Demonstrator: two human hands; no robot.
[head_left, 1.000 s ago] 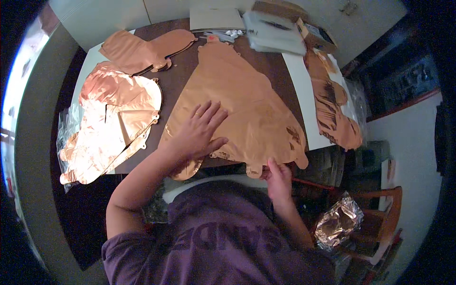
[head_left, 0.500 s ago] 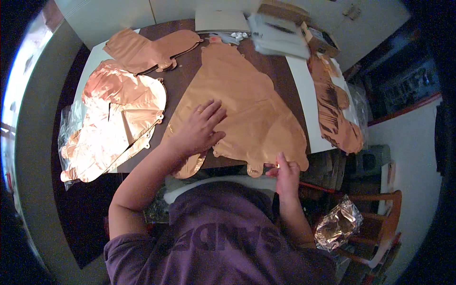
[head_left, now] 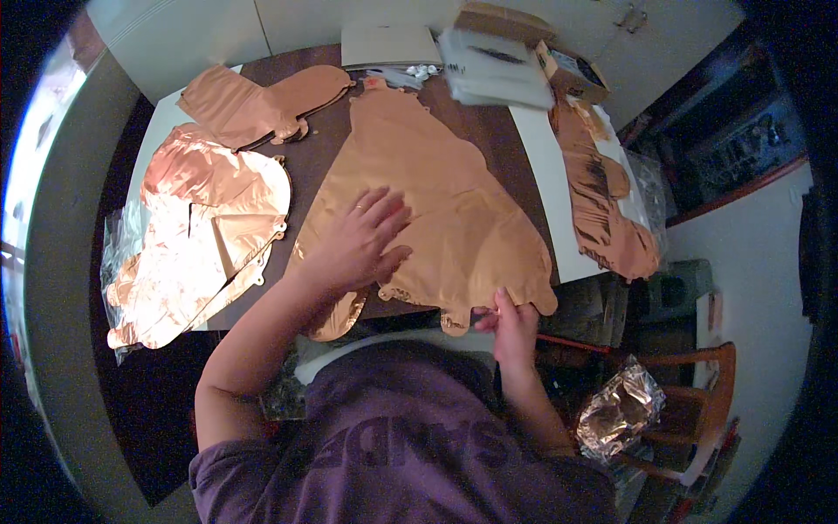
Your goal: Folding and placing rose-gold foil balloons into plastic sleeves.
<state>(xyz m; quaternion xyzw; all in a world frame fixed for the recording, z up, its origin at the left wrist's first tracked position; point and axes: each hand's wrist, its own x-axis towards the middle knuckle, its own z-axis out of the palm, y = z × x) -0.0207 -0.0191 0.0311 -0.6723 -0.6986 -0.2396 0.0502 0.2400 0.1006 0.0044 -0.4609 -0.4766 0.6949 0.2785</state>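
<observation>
A large flat, copper-coloured foil balloon (head_left: 428, 183) lies spread over the middle of the table, its narrow end pointing away and small tabs along its edges. My left hand (head_left: 360, 244) is over its left part with fingers outstretched, a ring on one; whether the palm presses on the foil I cannot tell. At the near right edge, my right hand (head_left: 515, 330) pinches the balloon's rim beside a rounded tab, thumb on top. The fingers beneath are partly hidden.
Crumpled shiny foil balloons (head_left: 214, 227) lie at the left, with a flat folded stack (head_left: 253, 105) behind. More copper foil (head_left: 602, 192) rests on the right edge. Clear plastic packets (head_left: 497, 65) and a cardboard box (head_left: 572, 70) stand far right. A wooden chair (head_left: 711, 393) holds a foil packet (head_left: 621, 409).
The whole view has shifted a little, so the table's things appear slightly farther left. Both hands keep nearly the same places on the balloon.
</observation>
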